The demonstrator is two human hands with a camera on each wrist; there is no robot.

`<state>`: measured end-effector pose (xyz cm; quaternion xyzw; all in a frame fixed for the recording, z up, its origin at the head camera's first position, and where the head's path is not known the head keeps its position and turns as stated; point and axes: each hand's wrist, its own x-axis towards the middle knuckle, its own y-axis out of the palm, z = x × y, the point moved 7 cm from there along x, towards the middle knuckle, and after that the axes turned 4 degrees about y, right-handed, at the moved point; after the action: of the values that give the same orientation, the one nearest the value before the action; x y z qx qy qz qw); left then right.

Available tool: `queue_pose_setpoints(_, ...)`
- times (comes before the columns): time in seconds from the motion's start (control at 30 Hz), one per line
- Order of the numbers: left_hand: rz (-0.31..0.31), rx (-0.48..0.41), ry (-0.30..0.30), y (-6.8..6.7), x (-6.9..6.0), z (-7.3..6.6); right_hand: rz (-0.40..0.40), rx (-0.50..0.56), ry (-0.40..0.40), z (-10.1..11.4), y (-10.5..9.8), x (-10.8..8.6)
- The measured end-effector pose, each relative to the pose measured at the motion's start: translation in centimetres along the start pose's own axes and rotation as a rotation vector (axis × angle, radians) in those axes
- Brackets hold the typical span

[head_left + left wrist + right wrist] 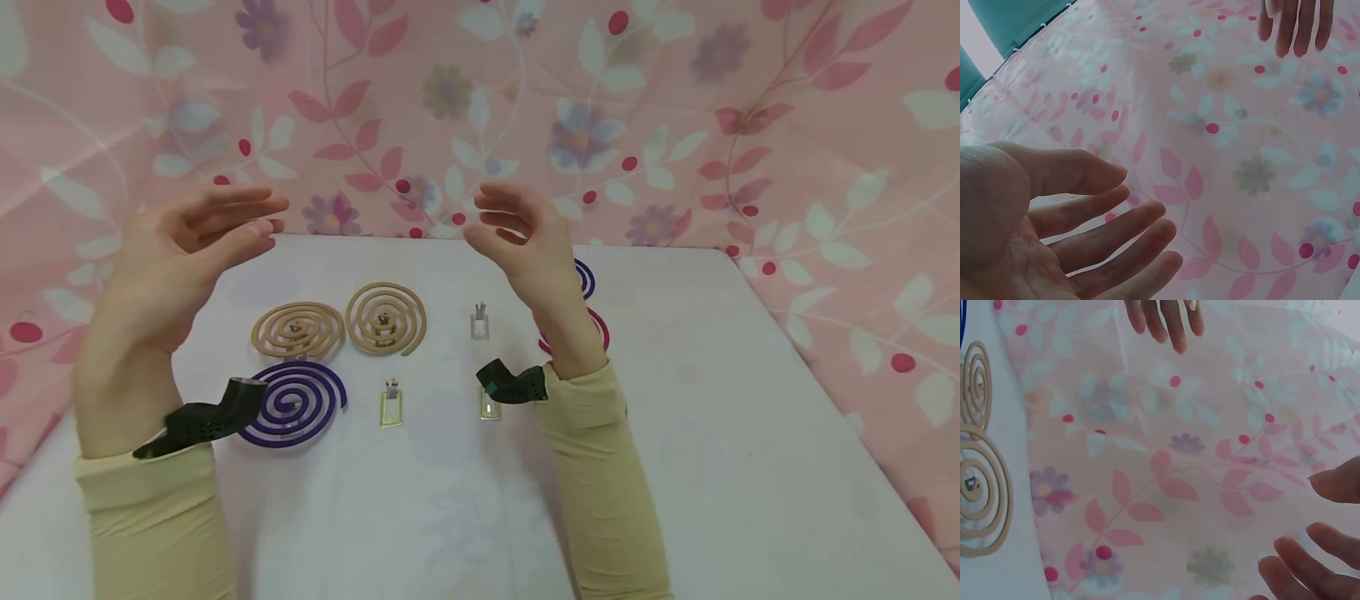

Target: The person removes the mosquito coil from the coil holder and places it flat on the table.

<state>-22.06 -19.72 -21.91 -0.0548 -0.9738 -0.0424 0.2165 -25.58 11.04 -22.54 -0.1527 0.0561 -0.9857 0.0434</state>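
Observation:
My left hand [176, 258] is raised in the air at the left, its fingers loosely bent and holding nothing. Across from it my right hand [532, 246] is also lifted, palm turned inward, with nothing in its relaxed fingers. Below and between them, on the white table, lie two tan spiral coils [385, 318] that look like mosquito coils, and a purple coil [288, 404] nearer me. Behind the right forearm show parts of a red coil [604, 327] and a blue coil [589, 278]. Neither hand touches a coil.
Small metal coil stands sit mid-table: a silver one [480, 310], a gold one [392, 393] and another [491, 410] partly behind the right wrist camera [513, 383]. A pink floral cloth [442, 100] hangs behind the white table [420, 517] and along its right side.

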Motion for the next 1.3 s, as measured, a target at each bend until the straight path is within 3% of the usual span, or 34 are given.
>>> queue_pose_setpoints(0.23, -0.001, 0.106, -0.062, 0.1, 0.4, 1.2, 0.01, 0.036, 0.022, -1.2, 1.1, 0.5)
queue_pose_setpoints(0.57, 0.055, 0.053, -0.057, -0.2, 1.2, 3.3, 0.018, 0.115, 0.171, -5.2, 3.9, 1.4)
queue_pose_setpoints(0.83, 0.057, 0.142, -0.221, -1.1, 1.7, 7.9, 0.067, 0.089, 0.342, -8.9, 6.1, 1.6)
queue_pose_setpoints(0.97, 0.075, 0.155, -0.284, -1.4, 1.7, 10.0, 0.043, 0.111, 0.426, -10.5, 6.9, 1.5)
queue_pose_setpoints(1.3, 0.182, 0.217, -0.418, -0.9, 1.8, 13.3, -0.02, 0.176, 0.58, -13.5, 8.4, 1.1)
